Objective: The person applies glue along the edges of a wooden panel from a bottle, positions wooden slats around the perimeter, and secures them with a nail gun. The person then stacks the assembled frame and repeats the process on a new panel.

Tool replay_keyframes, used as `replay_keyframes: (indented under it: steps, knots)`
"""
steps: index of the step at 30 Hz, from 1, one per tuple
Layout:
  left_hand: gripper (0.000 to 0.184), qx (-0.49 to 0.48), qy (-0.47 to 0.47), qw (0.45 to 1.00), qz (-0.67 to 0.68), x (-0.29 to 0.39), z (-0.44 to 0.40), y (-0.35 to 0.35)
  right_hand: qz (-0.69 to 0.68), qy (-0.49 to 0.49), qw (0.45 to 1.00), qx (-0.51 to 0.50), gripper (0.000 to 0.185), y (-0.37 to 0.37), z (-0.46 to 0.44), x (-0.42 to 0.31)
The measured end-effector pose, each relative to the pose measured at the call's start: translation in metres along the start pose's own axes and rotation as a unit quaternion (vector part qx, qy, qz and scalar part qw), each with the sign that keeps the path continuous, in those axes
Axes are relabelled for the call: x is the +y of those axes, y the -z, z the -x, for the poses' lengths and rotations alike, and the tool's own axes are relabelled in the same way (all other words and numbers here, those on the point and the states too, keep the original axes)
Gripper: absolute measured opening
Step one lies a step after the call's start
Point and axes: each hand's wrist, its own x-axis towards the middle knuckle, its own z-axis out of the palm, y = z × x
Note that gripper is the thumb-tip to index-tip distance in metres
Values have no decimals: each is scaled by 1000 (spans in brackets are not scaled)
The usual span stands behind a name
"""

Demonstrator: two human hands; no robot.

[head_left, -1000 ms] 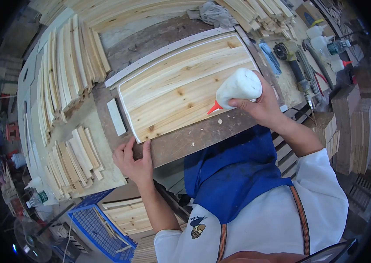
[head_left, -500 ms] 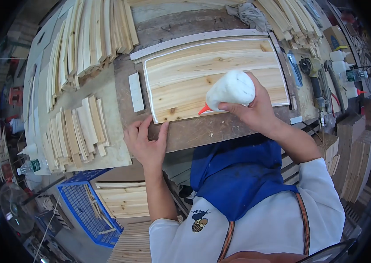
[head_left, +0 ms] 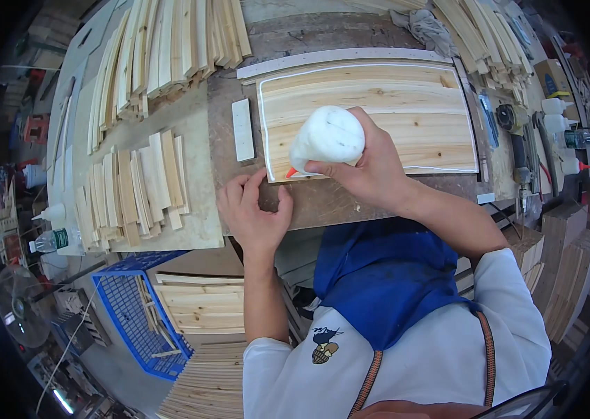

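My right hand (head_left: 371,167) is wrapped around a white glue bottle (head_left: 330,136), tipped so its red nozzle (head_left: 291,172) points down at the front edge of a wooden panel (head_left: 378,105), close to the near left corner. A line of white glue (head_left: 262,126) runs along the panel's edges. At that same corner, my left hand (head_left: 253,209) rests with fingers spread, the fingertips by the panel's edge. A pale strip (head_left: 242,129) lies on the board left of the panel, and a long strip (head_left: 344,57) borders its far side.
Wooden slats lie in a long stack (head_left: 169,49) at the far left and a shorter stack (head_left: 134,181) nearer. At the right are a power drill (head_left: 518,146) and several glue bottles (head_left: 556,123). Below the table's left side stands a blue crate (head_left: 134,314).
My right hand has carried the glue bottle left along the panel's front edge, and the glue line there has grown longer. The whole view has shifted slightly.
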Motion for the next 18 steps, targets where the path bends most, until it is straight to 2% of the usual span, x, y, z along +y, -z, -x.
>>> replay_keyframes:
  steps: [4,8,11,12,15,16,18]
  knots:
    - [39,5,5,1000,7,6,-5,-2,-10,2,1000,-4,58,-6,-11,-1]
    - [37,22,12,1000,13,8,-6,-5,-44,-1,998,39,57,-5,-22,9]
    - [35,44,32,998,45,10,-5,-8,-227,-95,968,56,51,18,-38,19]
    - [35,48,26,997,50,9,-4,-9,-224,-88,969,61,51,22,-44,20]
    - [32,63,34,996,56,-1,3,-18,-395,-206,891,89,48,39,-64,20]
    - [32,69,20,995,67,-4,3,-21,-391,-191,895,99,48,45,-72,21]
    - [30,71,32,995,64,-12,5,-25,-457,-224,853,112,49,52,-95,30]
